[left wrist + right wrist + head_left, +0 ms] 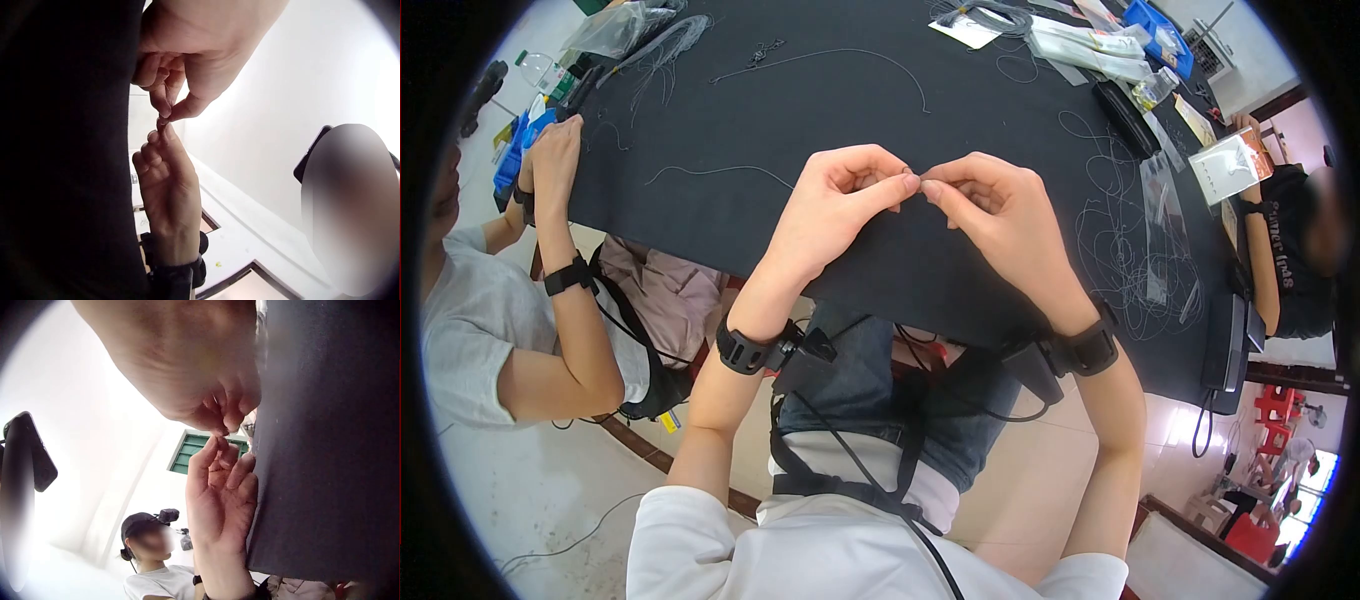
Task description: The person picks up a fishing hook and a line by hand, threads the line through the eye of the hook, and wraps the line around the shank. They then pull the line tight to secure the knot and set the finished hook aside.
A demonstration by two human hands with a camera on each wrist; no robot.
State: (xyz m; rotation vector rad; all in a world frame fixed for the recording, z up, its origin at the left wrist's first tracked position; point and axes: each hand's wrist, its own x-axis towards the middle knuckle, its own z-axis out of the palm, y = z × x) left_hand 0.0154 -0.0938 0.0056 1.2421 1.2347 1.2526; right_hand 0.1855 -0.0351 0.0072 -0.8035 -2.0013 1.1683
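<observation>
In the head view both hands meet over the front part of a black-covered table (820, 110). My left hand (830, 205) pinches with thumb and forefinger, and my right hand (1005, 220) does the same, fingertips nearly touching. A thin grey cord (720, 169) lies on the cloth at the left and runs in under the left hand. Between the fingertips only a tiny bit shows; I cannot tell for certain that it is this cord's end. The wrist views show the left hand (206, 44) and right hand (181, 356) tip to tip, other fingers curled.
Another grey cord (830, 52) lies further back. Tangled clear line (1125, 250) and plastic sleeves (1165, 225) spread at the right, near a black case (1125, 120). A blue tray (1157, 38) stands at back right. People sit at both sides; a bottle (545, 72) is back left.
</observation>
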